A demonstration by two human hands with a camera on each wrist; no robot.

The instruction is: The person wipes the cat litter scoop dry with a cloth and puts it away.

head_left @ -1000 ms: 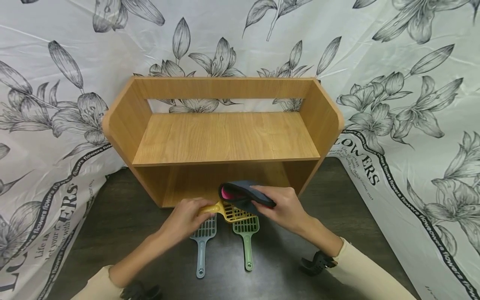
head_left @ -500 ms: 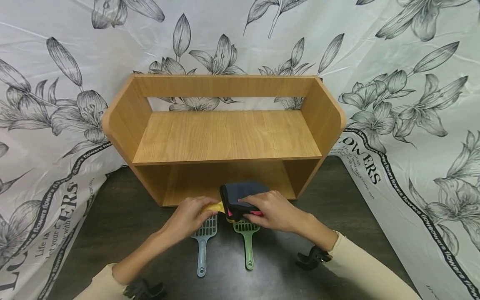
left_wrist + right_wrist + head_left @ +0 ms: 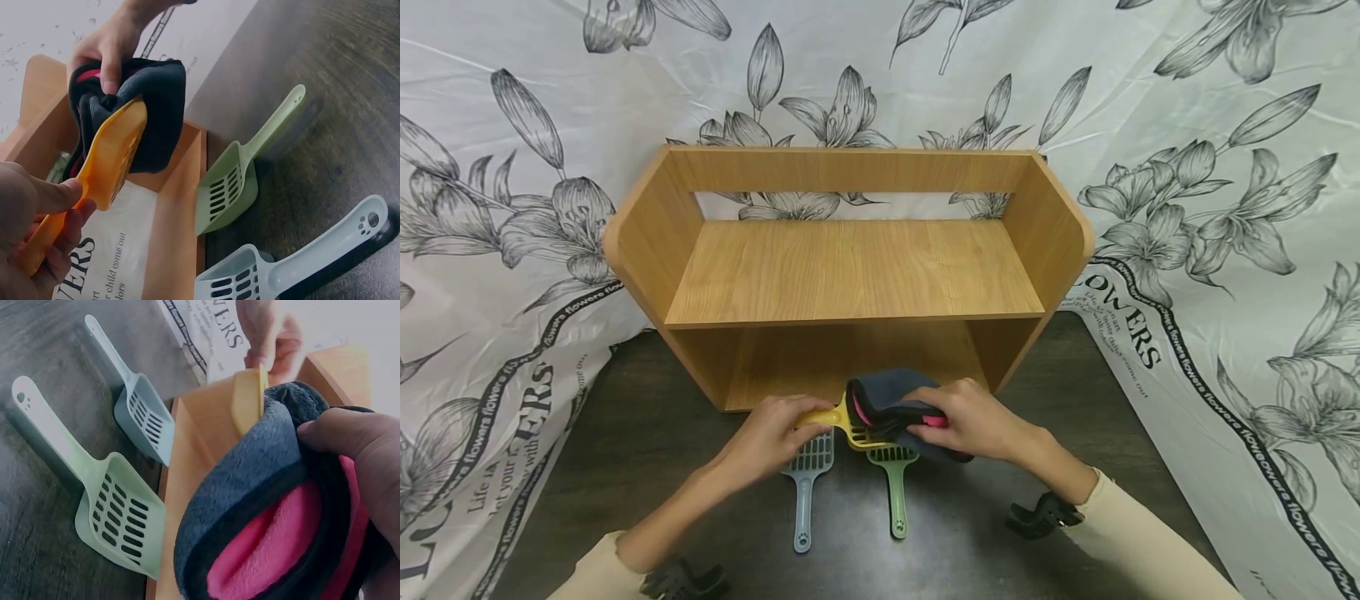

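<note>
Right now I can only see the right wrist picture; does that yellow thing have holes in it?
Observer: Yes, the left wrist view shows slots through the yellow scoop.
Visitor: How is it being held?
Observer: In that same view, the left hand grips its handle, thumb on one side and fingers on the other.
Visitor: And what am I missing farther back?
Observer: The head view shows that the wooden shelf unit has two levels.

A wooden shelf (image 3: 853,271) stands on the dark surface (image 3: 955,533), before a white sheet (image 3: 880,50) printed with flowers.
</note>
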